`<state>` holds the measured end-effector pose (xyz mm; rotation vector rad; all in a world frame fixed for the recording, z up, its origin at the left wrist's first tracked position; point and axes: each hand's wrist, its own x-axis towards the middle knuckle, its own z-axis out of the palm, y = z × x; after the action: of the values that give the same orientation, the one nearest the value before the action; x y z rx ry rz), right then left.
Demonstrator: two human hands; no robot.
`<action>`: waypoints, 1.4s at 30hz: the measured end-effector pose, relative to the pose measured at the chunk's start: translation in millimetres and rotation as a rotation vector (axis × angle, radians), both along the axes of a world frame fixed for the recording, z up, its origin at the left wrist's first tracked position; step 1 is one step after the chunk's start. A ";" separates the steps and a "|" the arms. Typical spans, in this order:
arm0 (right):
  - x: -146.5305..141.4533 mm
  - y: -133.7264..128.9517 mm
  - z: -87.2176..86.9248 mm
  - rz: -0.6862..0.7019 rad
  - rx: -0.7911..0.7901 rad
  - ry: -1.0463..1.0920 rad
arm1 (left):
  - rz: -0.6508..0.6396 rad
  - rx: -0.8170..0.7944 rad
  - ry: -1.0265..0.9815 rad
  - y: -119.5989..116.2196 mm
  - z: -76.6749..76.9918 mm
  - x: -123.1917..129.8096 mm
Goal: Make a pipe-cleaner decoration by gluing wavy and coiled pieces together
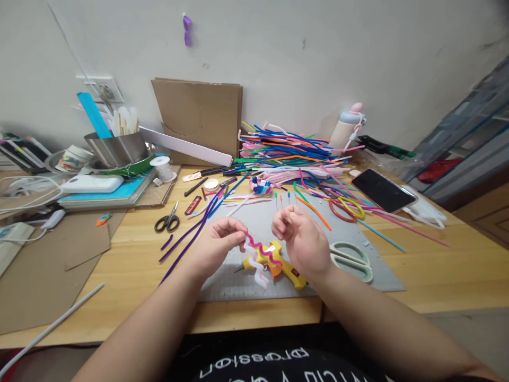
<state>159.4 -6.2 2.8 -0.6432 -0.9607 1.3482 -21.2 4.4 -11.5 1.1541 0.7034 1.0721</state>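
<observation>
Two wavy pipe cleaners, one magenta (264, 252) and one white (256, 265), hang from the pinched fingertips of my left hand (222, 241). My right hand (302, 239) is raised to the right of them, its fingers curled; whether anything small is between them I cannot make out. A yellow glue gun (294, 276) lies on the grey mat (230, 284) below and behind the pipe cleaners, partly covered by them. Pale green scissors (358, 260) rest on the mat just right of my right hand.
A large heap of coloured pipe cleaners (286, 154) lies at the back. Black scissors (169, 220) and purple pipe cleaners (186, 239) are on the left. A phone (384, 191) and a bottle (345, 127) stand or lie back right; a metal bowl (119, 154) is back left.
</observation>
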 end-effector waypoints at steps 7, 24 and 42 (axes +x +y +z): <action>1.5 4.4 3.9 -0.213 0.028 0.088 | 0.408 -0.045 0.211 17.1 -10.9 -2.0; -2.4 6.2 -8.7 -0.015 -0.072 -0.348 | 0.468 0.102 0.476 18.8 -8.8 -5.3; -6.4 -4.1 -12.9 -0.141 0.146 -0.497 | -0.067 -0.221 -0.150 -6.6 2.5 8.7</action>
<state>153.0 -10.3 -10.1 -0.9382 -1.3688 0.9983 -12.5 -2.2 -9.0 0.8918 0.6432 0.9866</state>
